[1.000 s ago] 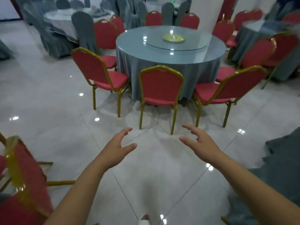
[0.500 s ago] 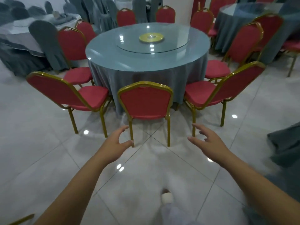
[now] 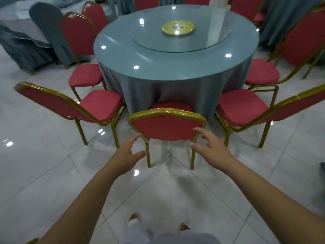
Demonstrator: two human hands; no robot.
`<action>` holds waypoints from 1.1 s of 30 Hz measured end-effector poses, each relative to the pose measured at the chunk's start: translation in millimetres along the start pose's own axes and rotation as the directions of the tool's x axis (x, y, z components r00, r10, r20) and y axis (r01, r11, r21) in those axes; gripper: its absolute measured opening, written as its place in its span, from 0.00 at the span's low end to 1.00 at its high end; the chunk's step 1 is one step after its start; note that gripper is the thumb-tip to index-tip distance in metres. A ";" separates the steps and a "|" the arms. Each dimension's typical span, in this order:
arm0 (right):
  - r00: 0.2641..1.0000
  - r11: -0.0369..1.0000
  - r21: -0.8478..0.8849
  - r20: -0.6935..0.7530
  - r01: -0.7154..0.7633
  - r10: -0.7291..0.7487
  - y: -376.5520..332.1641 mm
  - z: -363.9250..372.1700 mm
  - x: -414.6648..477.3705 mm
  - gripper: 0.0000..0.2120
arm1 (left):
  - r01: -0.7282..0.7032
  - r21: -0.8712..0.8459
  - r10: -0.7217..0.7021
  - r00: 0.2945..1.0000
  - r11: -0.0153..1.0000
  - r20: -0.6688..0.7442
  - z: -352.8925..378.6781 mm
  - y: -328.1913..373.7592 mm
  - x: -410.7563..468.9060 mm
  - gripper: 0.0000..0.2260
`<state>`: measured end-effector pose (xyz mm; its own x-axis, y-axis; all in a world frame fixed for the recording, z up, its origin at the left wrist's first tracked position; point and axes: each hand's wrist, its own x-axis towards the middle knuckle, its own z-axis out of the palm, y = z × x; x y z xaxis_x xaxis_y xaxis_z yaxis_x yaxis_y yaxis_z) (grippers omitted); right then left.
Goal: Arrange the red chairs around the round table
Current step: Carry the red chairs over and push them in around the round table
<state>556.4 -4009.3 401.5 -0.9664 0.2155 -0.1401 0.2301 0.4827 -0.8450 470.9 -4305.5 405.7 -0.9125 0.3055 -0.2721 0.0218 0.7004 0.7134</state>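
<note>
A round table [image 3: 172, 71] with a grey-blue cloth, a glass turntable and a gold disc [image 3: 178, 28] stands ahead. Red chairs with gold frames ring it. The nearest chair [image 3: 167, 128] faces the table, its back towards me. My left hand [image 3: 129, 154] reaches out open just left of that chair back, fingers spread, holding nothing. My right hand [image 3: 210, 147] is open too, its fingertips at the right edge of the back. More red chairs stand at the left [image 3: 70, 106] and right [image 3: 255, 110].
Other draped tables stand at the back left [image 3: 19, 41] and back right [image 3: 288, 20], with grey-covered chairs [image 3: 49, 30] beside them. The white tiled floor [image 3: 52, 173] spreads around me. My feet [image 3: 133, 218] show at the bottom edge.
I have walked closer to the table. Both hands have moved forward from open floor to either side of the nearest chair's back.
</note>
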 end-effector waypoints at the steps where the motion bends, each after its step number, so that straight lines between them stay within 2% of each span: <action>1: 1.000 1.000 0.000 -0.007 0.011 -0.011 -7.2 7.5 11.1 0.26 | 0.010 -0.004 -0.010 1.000 1.000 -0.005 -6.4 -4.6 14.0 0.28; 8: 0.995 0.994 0.045 -0.006 0.101 -0.101 -90.7 98.5 80.6 0.28 | 0.013 -0.072 -0.012 1.000 0.997 0.012 -72.9 -43.4 89.1 0.29; 13: 0.985 0.987 0.068 0.083 0.144 -0.149 -160.6 174.0 142.8 0.25 | 0.021 -0.098 -0.026 0.999 0.995 -0.041 -165.9 -101.3 130.7 0.30; 17: 0.982 0.991 0.053 0.136 0.126 -0.133 -207.2 238.6 196.5 0.27 | 0.025 -0.141 -0.039 0.995 0.990 -0.093 -247.5 -159.4 142.6 0.28; 20: 0.968 0.991 0.059 0.214 0.118 -0.128 -241.1 293.5 230.8 0.27 | 0.083 -0.130 -0.105 0.980 0.988 -0.168 -296.7 -199.1 147.0 0.25; 26: 0.907 0.981 0.054 0.374 0.189 -0.195 -295.7 389.7 293.6 0.24 | 0.193 -0.199 -0.243 0.933 0.961 -0.266 -366.1 -262.7 159.0 0.27; 31: 0.889 0.969 0.079 0.387 0.233 -0.245 -342.8 462.6 375.0 0.25 | 0.247 -0.201 -0.304 0.888 0.948 -0.345 -435.2 -305.0 189.9 0.30; 33: 0.896 0.975 0.071 0.385 0.212 -0.223 -356.5 494.1 414.4 0.31 | 0.264 -0.152 -0.302 0.882 0.952 -0.362 -472.9 -319.2 216.0 0.30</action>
<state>17.4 -4511.5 389.7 -0.9608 -0.2416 -0.1360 0.0114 0.4557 -0.8901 73.7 -4768.1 424.6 -0.9591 -0.1756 -0.2221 -0.2824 0.6500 0.7055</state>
